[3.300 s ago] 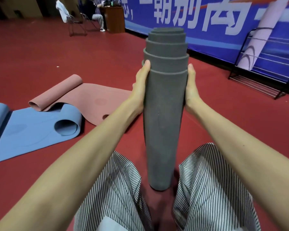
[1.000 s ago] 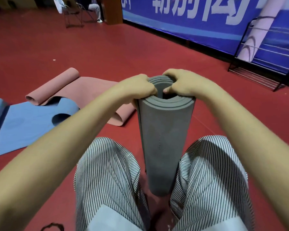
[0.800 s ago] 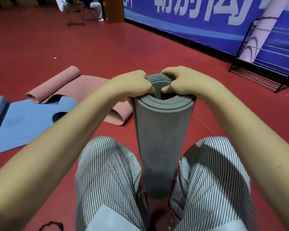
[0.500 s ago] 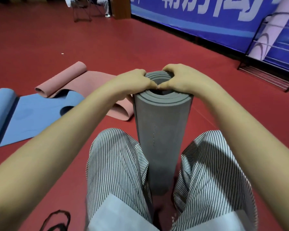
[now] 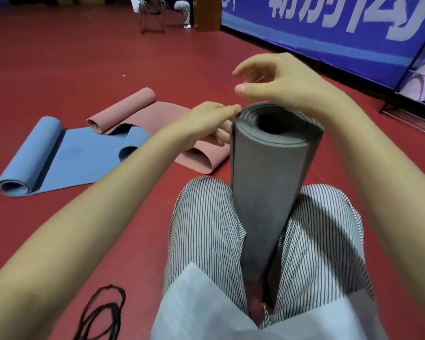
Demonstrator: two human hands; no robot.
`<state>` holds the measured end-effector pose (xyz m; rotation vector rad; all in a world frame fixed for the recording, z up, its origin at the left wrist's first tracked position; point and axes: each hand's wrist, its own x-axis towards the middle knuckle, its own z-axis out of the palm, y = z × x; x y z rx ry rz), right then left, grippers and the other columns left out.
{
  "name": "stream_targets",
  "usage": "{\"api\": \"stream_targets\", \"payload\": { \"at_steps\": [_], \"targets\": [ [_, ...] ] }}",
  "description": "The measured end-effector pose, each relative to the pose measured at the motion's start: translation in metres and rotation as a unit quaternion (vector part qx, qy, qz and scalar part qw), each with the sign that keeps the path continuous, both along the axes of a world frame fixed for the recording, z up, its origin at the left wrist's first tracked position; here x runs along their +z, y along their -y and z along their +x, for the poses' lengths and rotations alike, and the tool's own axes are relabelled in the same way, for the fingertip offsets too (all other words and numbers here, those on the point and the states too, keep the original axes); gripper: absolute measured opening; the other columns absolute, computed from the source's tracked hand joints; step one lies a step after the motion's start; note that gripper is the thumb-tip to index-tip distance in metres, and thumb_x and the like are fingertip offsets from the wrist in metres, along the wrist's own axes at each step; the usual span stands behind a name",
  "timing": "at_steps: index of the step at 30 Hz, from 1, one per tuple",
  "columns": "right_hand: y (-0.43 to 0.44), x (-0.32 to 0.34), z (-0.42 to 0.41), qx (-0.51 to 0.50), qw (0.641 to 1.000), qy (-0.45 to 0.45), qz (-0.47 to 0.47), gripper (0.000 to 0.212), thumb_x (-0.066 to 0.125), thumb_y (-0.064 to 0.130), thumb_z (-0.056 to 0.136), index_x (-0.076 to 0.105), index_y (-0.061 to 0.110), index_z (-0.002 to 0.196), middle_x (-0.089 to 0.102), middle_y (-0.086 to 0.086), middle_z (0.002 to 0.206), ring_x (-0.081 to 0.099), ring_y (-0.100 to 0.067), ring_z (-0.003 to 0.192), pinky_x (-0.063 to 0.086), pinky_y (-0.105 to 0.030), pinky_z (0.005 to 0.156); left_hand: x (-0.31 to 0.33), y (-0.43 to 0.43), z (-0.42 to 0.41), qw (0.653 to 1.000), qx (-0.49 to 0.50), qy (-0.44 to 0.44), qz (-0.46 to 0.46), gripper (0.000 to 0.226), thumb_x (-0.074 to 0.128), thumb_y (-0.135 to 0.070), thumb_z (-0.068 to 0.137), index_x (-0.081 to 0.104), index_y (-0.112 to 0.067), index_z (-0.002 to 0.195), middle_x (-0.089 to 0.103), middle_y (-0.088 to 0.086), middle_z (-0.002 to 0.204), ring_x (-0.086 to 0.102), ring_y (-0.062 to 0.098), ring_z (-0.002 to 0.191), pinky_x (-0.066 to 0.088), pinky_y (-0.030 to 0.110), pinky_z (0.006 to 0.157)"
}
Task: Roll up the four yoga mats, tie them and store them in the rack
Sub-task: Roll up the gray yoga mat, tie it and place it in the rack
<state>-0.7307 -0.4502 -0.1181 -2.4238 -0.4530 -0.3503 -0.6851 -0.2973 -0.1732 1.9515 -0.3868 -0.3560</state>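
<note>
In the head view, a rolled grey yoga mat (image 5: 268, 182) stands on end on the red floor (image 5: 59, 69), between the person's knees in striped trousers (image 5: 206, 229). The left hand (image 5: 211, 121) grips the roll's upper left edge, thumb at the rim and fingers curled against the side. The right hand (image 5: 287, 87) hovers over the roll's open top with its fingers loosely spread and holding nothing. To the left, a blue yoga mat (image 5: 84, 155) and a pink yoga mat (image 5: 147, 111) lie partly unrolled and overlapping. A looped black cord (image 5: 103, 312) lies on the floor near the left knee. The metal rack (image 5: 417, 94) stands at the far right against a blue banner (image 5: 329, 40).
</note>
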Motion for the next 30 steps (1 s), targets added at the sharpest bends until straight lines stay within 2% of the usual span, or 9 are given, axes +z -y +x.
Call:
{"api": "stream_targets", "payload": {
  "at_steps": [5,8,17,19,21,23,25,27,30],
  "targets": [
    [-0.08,-0.015,0.001,0.106,0.994,-0.005,-0.005,0.017,0.065,0.028,0.088,0.066,0.018,0.101,0.057,0.012,0.076,0.051,0.004,0.064,0.041,-0.009,0.062,-0.017,-0.078,-0.013,0.997,0.068,-0.002,-0.041,0.022,0.047,-0.03,0.098,0.06,-0.012,0.097,0.068,0.009,0.094,0.069,0.017,0.077,0.057,0.029,0.078],
    [-0.146,-0.057,0.012,0.165,0.983,-0.042,-0.067,0.019,0.063,0.028,0.087,0.066,0.013,0.099,0.056,0.006,0.072,0.049,-0.003,0.061,0.037,-0.015,0.058,-0.051,-0.135,-0.024,0.989,0.131,-0.033,-0.06,0.015,0.048,-0.007,0.092,0.062,-0.011,0.095,0.069,0.008,0.088,0.069,0.014,0.07,0.059,0.028,0.078],
    [-0.297,-0.252,0.037,0.225,0.922,-0.313,-0.033,0.025,0.06,0.037,0.091,0.061,0.012,0.087,0.053,0.006,0.065,0.048,-0.01,0.055,0.038,-0.016,0.05,-0.235,-0.293,-0.064,0.913,0.34,-0.217,0.063,0.021,0.045,-0.011,0.095,0.048,-0.015,0.075,0.05,0.002,0.069,0.047,0.014,0.055,0.04,0.02,0.051],
    [-0.311,-0.291,0.031,0.231,0.905,-0.352,-0.065,0.025,0.06,0.036,0.091,0.06,0.012,0.087,0.054,0.002,0.069,0.049,-0.013,0.061,0.038,-0.022,0.055,-0.287,-0.305,-0.074,0.892,0.345,-0.264,0.122,0.023,0.046,-0.01,0.095,0.049,-0.013,0.072,0.053,0.004,0.071,0.047,0.017,0.056,0.038,0.023,0.052],
    [-0.318,-0.321,0.021,0.246,0.89,-0.371,-0.104,0.028,0.06,0.034,0.092,0.064,0.006,0.096,0.054,-0.001,0.075,0.049,-0.016,0.073,0.034,-0.011,0.054,-0.337,-0.308,-0.088,0.873,0.342,-0.309,0.161,0.022,0.046,-0.009,0.094,0.052,-0.01,0.072,0.054,0.009,0.074,0.049,0.024,0.063,0.037,0.026,0.052],
    [-0.321,-0.344,0.013,0.272,0.872,-0.381,-0.144,0.034,0.059,0.032,0.092,0.064,0.001,0.105,0.051,0.004,0.072,0.047,-0.016,0.08,0.031,-0.007,0.051,-0.377,-0.302,-0.103,0.853,0.325,-0.352,0.204,0.018,0.044,-0.011,0.094,0.06,-0.005,0.089,0.059,0.013,0.088,0.056,0.029,0.082,0.042,0.03,0.062],
    [-0.323,-0.36,0.007,0.299,0.853,-0.387,-0.18,0.036,0.057,0.032,0.093,0.063,0.001,0.109,0.054,0.003,0.078,0.045,-0.015,0.085,0.032,-0.017,0.053,-0.41,-0.296,-0.117,0.846,0.296,-0.372,0.242,0.028,0.041,-0.014,0.096,0.06,-0.003,0.114,0.062,0.014,0.115,0.058,0.031,0.106,0.045,0.034,0.078],
    [-0.324,-0.37,0.003,0.304,0.842,-0.403,-0.193,0.036,0.056,0.033,0.093,0.062,0.002,0.112,0.056,-0.005,0.094,0.046,-0.014,0.09,0.028,-0.023,0.062,-0.431,-0.287,-0.13,0.842,0.291,-0.396,0.223,0.039,0.043,-0.01,0.095,0.048,-0.004,0.133,0.052,0.013,0.134,0.05,0.032,0.122,0.042,0.036,0.096],
    [-0.321,-0.383,0.001,0.285,0.84,-0.414,-0.204,0.036,0.057,0.034,0.093,0.063,0.003,0.111,0.061,-0.01,0.106,0.053,-0.02,0.096,0.038,-0.026,0.075,-0.453,-0.271,-0.146,0.826,0.333,-0.434,0.138,0.066,0.049,-0.007,0.092,0.017,-0.006,0.15,0.042,0.017,0.142,0.046,0.035,0.126,0.042,0.04,0.1]
  ]
}}
